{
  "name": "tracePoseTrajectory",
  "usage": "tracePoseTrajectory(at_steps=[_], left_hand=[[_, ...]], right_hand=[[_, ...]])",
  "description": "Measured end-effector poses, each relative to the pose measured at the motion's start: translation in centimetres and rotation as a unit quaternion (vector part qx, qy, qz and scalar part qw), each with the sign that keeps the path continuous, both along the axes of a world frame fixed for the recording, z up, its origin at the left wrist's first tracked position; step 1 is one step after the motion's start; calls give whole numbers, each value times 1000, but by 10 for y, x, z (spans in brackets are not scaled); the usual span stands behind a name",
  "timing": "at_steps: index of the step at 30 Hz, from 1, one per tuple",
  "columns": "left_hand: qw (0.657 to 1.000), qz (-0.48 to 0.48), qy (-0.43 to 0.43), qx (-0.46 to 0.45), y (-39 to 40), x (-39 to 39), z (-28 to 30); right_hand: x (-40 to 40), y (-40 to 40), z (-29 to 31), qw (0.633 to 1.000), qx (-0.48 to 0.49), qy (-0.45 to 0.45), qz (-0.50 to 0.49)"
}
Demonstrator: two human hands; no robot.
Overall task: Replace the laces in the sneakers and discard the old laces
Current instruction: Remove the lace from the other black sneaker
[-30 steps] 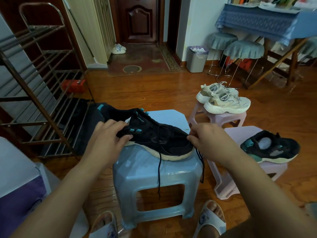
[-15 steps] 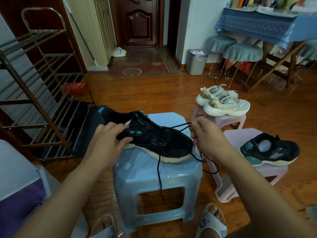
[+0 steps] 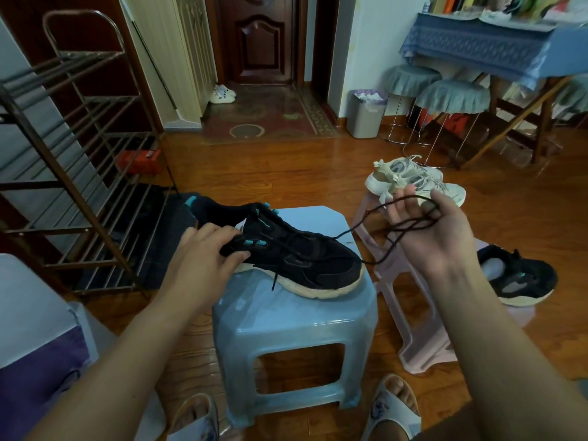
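A black sneaker [image 3: 305,262] with a cream sole lies on the light blue stool [image 3: 296,316], toe to the right. My left hand [image 3: 203,253] grips its collar side, thumb under the edge. My right hand [image 3: 426,237] is raised right of the shoe, palm toward me, with the black lace [image 3: 369,227] looped round its fingers. The lace runs slack from the eyelets to that hand. A short lace end hangs over the sole at the front. The second black sneaker [image 3: 521,278] sits on a pink stool [image 3: 416,313] to the right, with no lace that I can see.
Beige sneakers [image 3: 410,179] rest on another pink stool behind my right hand. A grey waste bin [image 3: 364,116] stands by the far wall. A metal shoe rack [image 3: 79,186] fills the left side. My slippered feet are under the blue stool.
My right hand has lifted up and to the right, turning its palm toward me and drawing more lace out of the shoe. The hanging lace end is shorter. My left hand stays on the sneaker.
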State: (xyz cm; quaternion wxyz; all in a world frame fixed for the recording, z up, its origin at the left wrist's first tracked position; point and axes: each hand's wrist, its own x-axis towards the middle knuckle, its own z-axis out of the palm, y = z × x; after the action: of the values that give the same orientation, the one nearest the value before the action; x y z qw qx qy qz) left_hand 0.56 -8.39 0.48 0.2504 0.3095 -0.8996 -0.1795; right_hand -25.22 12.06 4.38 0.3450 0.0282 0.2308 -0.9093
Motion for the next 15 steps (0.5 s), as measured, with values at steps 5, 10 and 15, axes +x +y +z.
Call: tracePoseTrajectory(at_steps=[5,10,15], left_hand=[[1000,-1,2,1,0,1,0],[1000,-8,2,2,-2,1,0],[1000,-13,-2,1,-2,2,-1]], right_hand=[[18,-22,5,780,405,470,84],[48,-35,-7,344,505,771,178],[45,-37,-9,288,505,790,195]])
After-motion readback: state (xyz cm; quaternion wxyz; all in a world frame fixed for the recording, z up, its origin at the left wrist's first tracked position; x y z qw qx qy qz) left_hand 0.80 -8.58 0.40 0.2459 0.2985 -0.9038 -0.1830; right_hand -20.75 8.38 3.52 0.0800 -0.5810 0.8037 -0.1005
